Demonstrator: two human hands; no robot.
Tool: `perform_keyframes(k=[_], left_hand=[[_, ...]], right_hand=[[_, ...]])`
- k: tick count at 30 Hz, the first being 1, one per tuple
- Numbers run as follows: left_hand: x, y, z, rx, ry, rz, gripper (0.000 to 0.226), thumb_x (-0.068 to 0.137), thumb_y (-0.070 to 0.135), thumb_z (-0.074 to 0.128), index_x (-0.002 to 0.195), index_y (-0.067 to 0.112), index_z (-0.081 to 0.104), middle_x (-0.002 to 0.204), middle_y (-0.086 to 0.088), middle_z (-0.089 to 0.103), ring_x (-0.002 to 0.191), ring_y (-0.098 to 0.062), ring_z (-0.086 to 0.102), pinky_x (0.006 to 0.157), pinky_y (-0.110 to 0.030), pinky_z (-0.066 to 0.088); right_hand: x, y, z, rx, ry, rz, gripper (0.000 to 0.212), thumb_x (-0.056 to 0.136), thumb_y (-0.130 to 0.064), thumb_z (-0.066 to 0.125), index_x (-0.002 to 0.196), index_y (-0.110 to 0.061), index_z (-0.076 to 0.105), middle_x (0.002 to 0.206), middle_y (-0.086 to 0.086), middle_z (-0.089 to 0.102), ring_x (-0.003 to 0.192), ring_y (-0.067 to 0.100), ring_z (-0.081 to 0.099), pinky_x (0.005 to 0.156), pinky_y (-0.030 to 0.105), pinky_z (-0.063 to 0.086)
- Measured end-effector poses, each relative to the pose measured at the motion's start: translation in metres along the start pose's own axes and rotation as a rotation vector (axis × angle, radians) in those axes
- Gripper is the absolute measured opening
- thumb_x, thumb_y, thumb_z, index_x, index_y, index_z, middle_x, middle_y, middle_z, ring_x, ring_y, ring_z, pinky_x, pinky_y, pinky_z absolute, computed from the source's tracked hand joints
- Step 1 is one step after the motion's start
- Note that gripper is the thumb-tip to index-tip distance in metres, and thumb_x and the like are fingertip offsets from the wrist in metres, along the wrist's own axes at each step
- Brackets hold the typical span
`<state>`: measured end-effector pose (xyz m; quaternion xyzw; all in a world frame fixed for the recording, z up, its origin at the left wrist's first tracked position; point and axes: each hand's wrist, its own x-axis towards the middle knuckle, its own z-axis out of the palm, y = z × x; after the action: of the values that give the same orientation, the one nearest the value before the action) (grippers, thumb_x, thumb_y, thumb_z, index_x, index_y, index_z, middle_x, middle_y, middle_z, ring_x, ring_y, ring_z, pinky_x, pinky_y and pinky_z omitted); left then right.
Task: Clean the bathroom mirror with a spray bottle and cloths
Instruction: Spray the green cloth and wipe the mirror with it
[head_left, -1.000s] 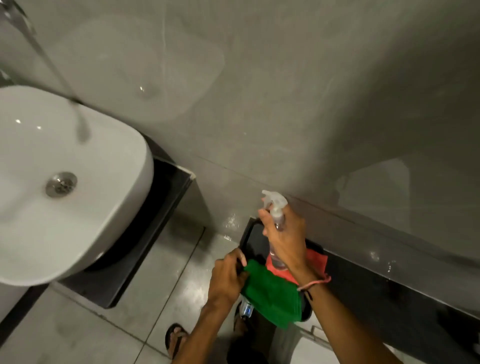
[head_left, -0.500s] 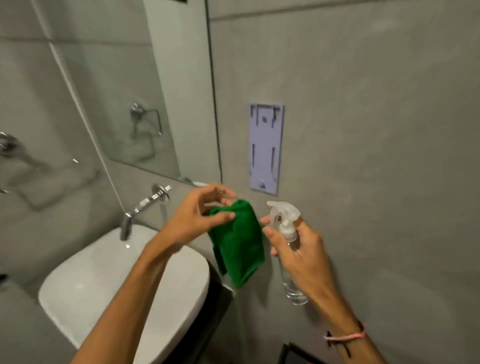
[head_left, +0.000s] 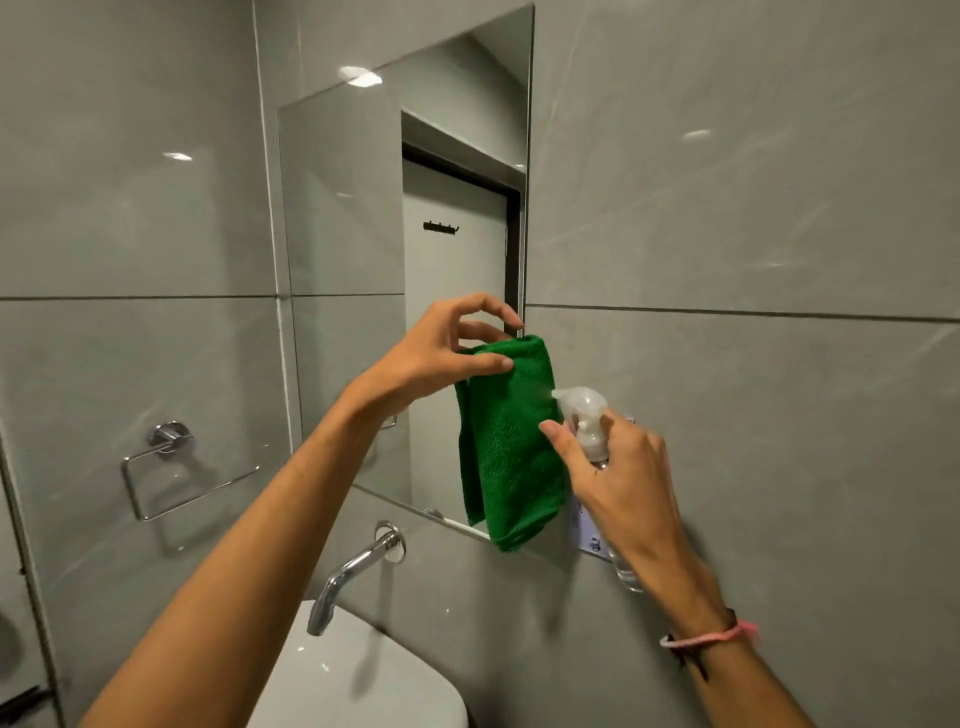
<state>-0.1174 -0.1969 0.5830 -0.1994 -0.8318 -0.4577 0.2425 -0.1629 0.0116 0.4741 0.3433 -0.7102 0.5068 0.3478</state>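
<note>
The wall mirror hangs above the basin and reflects a door. My left hand pinches the top of a folded green cloth, which hangs in front of the mirror's lower right corner. My right hand grips a clear spray bottle just right of the cloth, its white nozzle pointing at the fabric with a finger on the trigger. A faint mist shows at the nozzle tip. The bottle's lower body is mostly hidden behind my hand.
A chrome tap sticks out of the wall over a white basin. A chrome towel ring is fixed to the left wall. Grey tiles cover the walls. A pale wall plate sits behind my right hand.
The view has swung up from the floor to the mirror. Both hands rose with the cloth and bottle, and the nozzle now points at the cloth.
</note>
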Motion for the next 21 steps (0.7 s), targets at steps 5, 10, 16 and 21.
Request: perform_keyframes(k=[5,10,16,21], left_hand=[[-0.003,0.003,-0.003,-0.070,0.006,0.029,0.034,0.085,-0.002,0.075,0.115,0.009,0.062,0.100,-0.008,0.072,0.097,-0.016,0.072,0.083,-0.032,0.063],[-0.012,-0.004,0.009,-0.112,-0.041,0.030,0.035,0.085,-0.001,0.074,0.116,0.009,0.061,0.105,-0.004,0.070,0.101,-0.017,0.072,0.082,-0.029,0.061],[-0.023,-0.019,0.026,-0.178,-0.073,0.007,0.035,0.084,0.000,0.077,0.111,0.017,0.063,0.097,0.003,0.076,0.098,-0.012,0.073,0.081,-0.026,0.061],[-0.042,-0.036,0.051,-0.213,-0.104,-0.017,0.037,0.084,0.002,0.077,0.115,0.013,0.061,0.100,0.003,0.073,0.099,-0.012,0.071,0.085,-0.031,0.063]], right_hand=[[-0.029,0.014,0.003,-0.028,-0.008,-0.045,0.059,0.088,-0.064,0.056,0.110,-0.013,0.077,0.083,-0.006,0.070,0.069,0.013,0.066,0.060,0.032,0.057],[-0.064,0.020,-0.005,-0.164,-0.062,0.024,0.071,0.087,-0.069,0.050,0.113,-0.010,0.079,0.076,0.008,0.072,0.062,0.027,0.064,0.058,0.043,0.057],[-0.119,0.041,-0.018,-0.252,-0.159,0.073,0.062,0.093,-0.066,0.050,0.113,-0.015,0.079,0.079,0.000,0.066,0.063,0.019,0.060,0.058,0.027,0.050],[-0.197,0.068,-0.027,-0.236,-0.153,0.239,0.060,0.098,-0.064,0.046,0.110,-0.014,0.078,0.079,-0.004,0.059,0.064,0.013,0.056,0.061,0.021,0.044]])
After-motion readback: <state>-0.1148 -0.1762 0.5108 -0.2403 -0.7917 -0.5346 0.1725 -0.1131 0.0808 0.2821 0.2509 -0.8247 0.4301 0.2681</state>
